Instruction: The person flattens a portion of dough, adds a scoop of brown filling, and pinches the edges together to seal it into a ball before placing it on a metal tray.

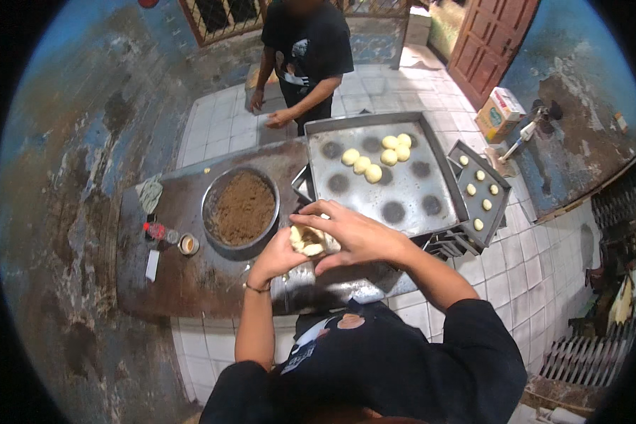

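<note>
While left hand [276,256] holds pale dough [307,242] | right hand [357,237] half-open around it | grip unclear

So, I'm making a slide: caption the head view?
Left hand and right hand cup dough near a bowl of brown crumbs and a tray.

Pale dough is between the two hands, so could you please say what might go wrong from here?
The pale dough might tear or slip between the left hand and right hand. The metal basin stands near the left hand and could get bumped. Touching dough balls on the large tray might stick together.
</note>
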The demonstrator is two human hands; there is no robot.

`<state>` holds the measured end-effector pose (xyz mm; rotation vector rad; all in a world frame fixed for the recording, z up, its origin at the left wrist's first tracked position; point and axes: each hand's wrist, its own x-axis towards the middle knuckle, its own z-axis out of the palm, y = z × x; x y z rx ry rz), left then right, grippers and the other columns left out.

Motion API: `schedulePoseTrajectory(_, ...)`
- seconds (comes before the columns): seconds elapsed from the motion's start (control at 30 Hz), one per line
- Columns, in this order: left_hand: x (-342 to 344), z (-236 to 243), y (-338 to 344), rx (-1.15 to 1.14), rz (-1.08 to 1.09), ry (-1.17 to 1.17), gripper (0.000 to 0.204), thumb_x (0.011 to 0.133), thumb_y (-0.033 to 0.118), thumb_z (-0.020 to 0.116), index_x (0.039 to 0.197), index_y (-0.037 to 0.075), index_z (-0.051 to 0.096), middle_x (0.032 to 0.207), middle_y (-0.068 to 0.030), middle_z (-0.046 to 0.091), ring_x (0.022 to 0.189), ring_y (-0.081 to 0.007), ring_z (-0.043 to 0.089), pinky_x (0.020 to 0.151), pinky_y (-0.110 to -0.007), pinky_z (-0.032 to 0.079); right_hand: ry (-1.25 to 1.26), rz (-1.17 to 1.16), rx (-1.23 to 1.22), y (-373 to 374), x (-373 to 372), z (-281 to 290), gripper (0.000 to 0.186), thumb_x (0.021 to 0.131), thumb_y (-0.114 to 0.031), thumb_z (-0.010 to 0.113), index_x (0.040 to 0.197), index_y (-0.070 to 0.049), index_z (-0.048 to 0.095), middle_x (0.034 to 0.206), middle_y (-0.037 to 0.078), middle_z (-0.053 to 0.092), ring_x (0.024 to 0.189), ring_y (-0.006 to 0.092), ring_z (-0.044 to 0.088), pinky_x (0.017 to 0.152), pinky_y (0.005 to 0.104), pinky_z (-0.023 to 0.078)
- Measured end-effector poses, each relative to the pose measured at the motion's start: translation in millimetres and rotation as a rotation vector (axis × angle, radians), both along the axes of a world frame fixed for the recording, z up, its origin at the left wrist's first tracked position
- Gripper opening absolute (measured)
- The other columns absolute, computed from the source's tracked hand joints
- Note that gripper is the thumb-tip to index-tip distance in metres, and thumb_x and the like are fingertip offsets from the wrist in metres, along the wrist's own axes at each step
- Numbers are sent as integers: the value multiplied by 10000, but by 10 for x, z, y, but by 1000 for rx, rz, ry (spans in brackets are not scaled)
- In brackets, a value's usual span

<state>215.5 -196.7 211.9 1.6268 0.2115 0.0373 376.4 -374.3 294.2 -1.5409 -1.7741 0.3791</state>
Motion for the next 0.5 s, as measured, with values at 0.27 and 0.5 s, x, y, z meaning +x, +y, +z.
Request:
schedulePoseTrajectory(0.27,407,323,-543,-223,96,-224,558,927,81,803,1387,2,497,1278,-59,620,1165,-125,615,975,-302,525,819,-171,-43,-336,540,-395,298,860,-123,864,1106,-23,727,996,67,689,944,117,679,779,299,588)
schedulePoseTrajectory(0.5,744,313,-828,-122,242,-155,375,985,209,660,1264,-37,610,1042,-41,689,944,-95,619,844,-276,510,132,-137,180,-531,675,-4,754,758,-316,931,1418,-140,612,1299,132,556,1136,259,596,858,392,575)
